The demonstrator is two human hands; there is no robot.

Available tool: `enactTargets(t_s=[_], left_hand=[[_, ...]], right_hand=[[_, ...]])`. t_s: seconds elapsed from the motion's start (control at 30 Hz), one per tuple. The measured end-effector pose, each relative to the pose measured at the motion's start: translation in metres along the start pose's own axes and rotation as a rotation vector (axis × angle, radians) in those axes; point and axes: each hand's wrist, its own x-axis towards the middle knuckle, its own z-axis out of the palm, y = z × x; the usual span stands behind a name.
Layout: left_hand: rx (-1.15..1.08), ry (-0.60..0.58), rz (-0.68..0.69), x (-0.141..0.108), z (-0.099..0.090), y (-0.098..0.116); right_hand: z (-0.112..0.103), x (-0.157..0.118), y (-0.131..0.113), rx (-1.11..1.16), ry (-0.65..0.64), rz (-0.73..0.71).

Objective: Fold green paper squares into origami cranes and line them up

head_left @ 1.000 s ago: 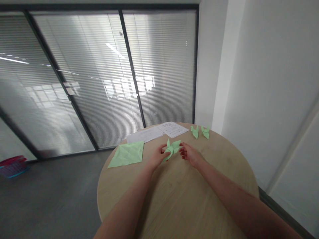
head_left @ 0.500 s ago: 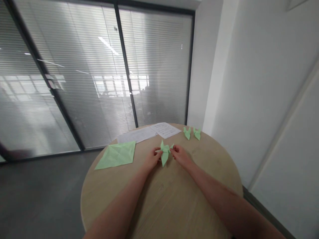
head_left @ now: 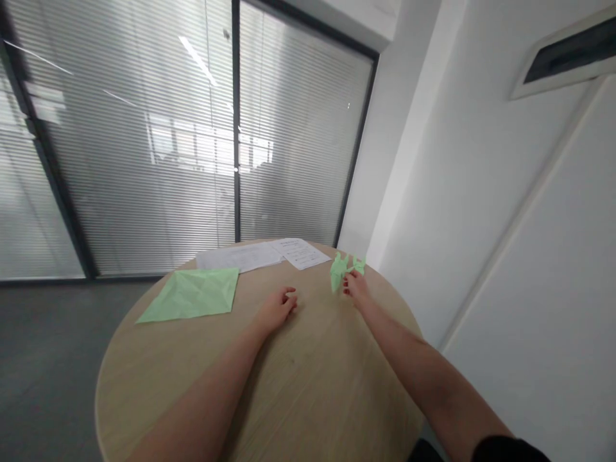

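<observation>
My right hand [head_left: 357, 286] pinches a light green origami crane [head_left: 336, 277] by one of its ends, near the far right of the table. Just behind it, another green origami bird [head_left: 359, 264] stands on the tabletop, partly covered by my fingers and the held crane. A third bird cannot be told apart clearly in that cluster. My left hand [head_left: 278, 308] rests over the middle of the table, holding nothing, its fingers loosely curled with a gap between thumb and forefinger.
A creased green paper sheet [head_left: 195, 295] lies on the left of the round wooden table [head_left: 308, 391]. White sheets [head_left: 240, 255] and a printed page [head_left: 301, 253] lie along the far edge. A white wall [head_left: 505, 192] rises beyond the right side.
My right hand has carried the crane away to the right, beside the other birds. My left hand has let go of it and stays near the middle. The view has turned right and tilted.
</observation>
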Motion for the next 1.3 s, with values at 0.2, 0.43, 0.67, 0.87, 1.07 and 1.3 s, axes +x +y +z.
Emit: enactTargets(t_s=[0.2, 0.43, 0.67, 0.87, 1.07, 1.3], left_hand=[[0.069, -0.088, 0.004, 0.008, 0.002, -0.003], [0.132, -0.12, 0.019, 0.007, 0.003, 0.002], [0.214, -0.119, 0.062, 0.005, 0.0, 0.0], [0.24, -0.127, 0.052, 0.004, -0.002, 0.002], [0.274, -0.125, 0.066, 0.004, -0.002, 0.002], [0.541, -0.111, 0.146, -0.004, -0.01, 0.008]], right_hand=[[-0.112, 0.037, -0.001, -0.184, 0.172, 0.175], [-0.176, 0.032, 0.026, -0.259, 0.237, 0.28], [-0.169, 0.043, 0.039, -0.281, 0.223, 0.3], [-0.172, 0.04, 0.053, -0.397, 0.358, 0.347], [-0.175, 0.031, 0.04, -0.49, 0.505, 0.283], [-0.123, 0.028, -0.023, -0.46, 0.707, -0.271]])
